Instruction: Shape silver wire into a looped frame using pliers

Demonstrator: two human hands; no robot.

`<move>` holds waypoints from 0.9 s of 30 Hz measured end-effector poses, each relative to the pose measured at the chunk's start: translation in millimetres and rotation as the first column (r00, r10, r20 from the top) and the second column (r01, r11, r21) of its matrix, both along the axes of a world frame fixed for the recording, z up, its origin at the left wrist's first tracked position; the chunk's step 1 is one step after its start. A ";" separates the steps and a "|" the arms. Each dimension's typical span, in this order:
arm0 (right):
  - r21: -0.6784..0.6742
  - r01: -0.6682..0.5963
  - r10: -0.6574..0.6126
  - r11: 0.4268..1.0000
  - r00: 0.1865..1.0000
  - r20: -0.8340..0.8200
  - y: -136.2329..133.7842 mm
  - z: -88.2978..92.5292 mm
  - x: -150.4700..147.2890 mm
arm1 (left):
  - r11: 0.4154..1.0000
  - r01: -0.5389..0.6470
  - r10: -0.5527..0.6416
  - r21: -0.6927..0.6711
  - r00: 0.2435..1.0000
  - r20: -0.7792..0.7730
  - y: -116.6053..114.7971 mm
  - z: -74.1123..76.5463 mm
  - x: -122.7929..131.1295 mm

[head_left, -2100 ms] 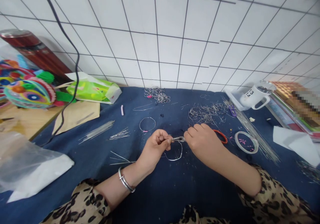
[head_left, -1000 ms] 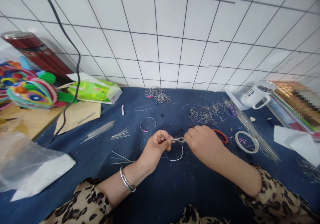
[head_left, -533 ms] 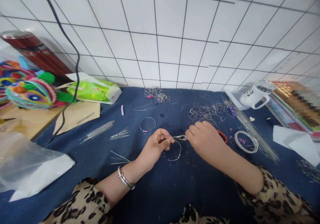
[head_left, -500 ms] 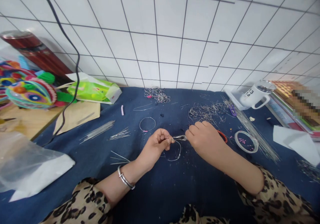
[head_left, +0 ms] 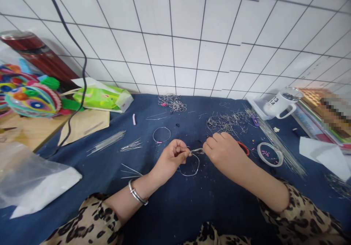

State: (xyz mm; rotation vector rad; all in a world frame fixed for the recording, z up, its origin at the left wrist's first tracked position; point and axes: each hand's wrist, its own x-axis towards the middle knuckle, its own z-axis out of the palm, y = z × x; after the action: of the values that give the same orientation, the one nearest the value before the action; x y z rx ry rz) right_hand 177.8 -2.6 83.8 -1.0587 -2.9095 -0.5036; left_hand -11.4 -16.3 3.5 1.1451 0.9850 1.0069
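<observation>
My left hand [head_left: 171,158] is closed in a pinch on a thin wire loop [head_left: 190,167] that hangs just above the dark blue cloth [head_left: 175,208]. My right hand [head_left: 223,153] is closed around small pliers [head_left: 197,150] with orange handles. The pliers' metal tips meet the top of the loop right beside my left fingertips. A finished wire ring [head_left: 161,134] lies on the cloth just beyond my left hand.
Tangled wire scraps [head_left: 226,122] and straight wire bundles [head_left: 108,142] lie around. A clear dish of pink beads [head_left: 270,154] sits right of my hand. A white mug [head_left: 281,102] stands at the back right; colourful ornaments [head_left: 33,99], a green packet [head_left: 101,99] and a plastic bag [head_left: 33,181] lie left.
Both hands stay at the same spot, with small shifts of the pliers' tips and the wire loop. The loop has turned slightly under the fingers.
</observation>
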 end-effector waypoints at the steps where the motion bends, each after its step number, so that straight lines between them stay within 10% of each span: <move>1: 0.006 -0.007 0.007 1.000 1.000 0.004 0.2 -0.5 -0.2 | 1.000 0.004 -0.004 0.001 1.000 -0.004 0.4 -0.5 -0.1; 27: -0.045 -0.012 0.011 0.999 1.000 -0.014 2.6 -11.9 -0.8 | 1.000 0.011 -0.010 0.012 0.996 -0.083 1.4 2.6 -1.0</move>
State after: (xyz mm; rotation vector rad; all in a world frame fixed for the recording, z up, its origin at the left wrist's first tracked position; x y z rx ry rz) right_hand 177.0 0.0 71.8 -1.0459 -2.9267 -0.4301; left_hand -12.5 -14.9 6.1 1.2089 1.0392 0.9647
